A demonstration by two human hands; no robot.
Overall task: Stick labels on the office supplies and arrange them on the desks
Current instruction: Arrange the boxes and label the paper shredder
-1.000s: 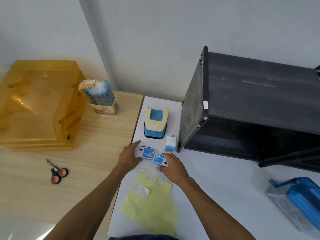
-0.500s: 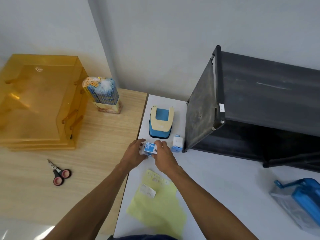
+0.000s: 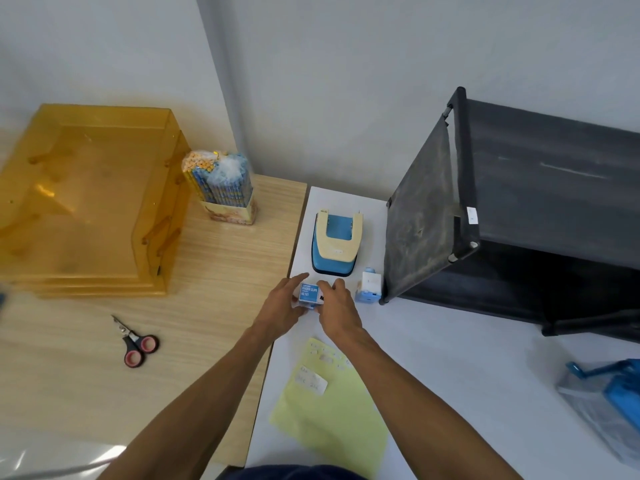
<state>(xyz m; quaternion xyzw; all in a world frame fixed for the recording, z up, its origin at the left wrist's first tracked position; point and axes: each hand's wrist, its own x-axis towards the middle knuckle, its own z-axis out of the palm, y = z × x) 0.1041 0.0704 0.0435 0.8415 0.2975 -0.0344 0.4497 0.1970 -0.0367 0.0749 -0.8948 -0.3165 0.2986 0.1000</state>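
Two small blue-and-white binder clip boxes (image 3: 309, 295) sit stacked on the white desk (image 3: 450, 358), just in front of the blue-and-cream hole punch (image 3: 335, 244). My left hand (image 3: 282, 304) holds the stack from the left, fingers curved round it. My right hand (image 3: 335, 308) grips it from the right and partly covers it. A yellow label sheet (image 3: 332, 410) with a white label (image 3: 311, 381) on it lies nearer me. A small light-blue item (image 3: 369, 290) stands right of the boxes.
A black fabric shelf (image 3: 519, 209) fills the right rear. On the wooden desk (image 3: 69, 358) are amber stacked trays (image 3: 86, 202), a pack of pencils (image 3: 221, 187) and red-handled scissors (image 3: 135, 342). A blue object in plastic (image 3: 609, 400) lies far right.
The two boxes lay side by side a second ago; my hands have brought them together into a stack near the hole punch. The camera has shifted slightly.
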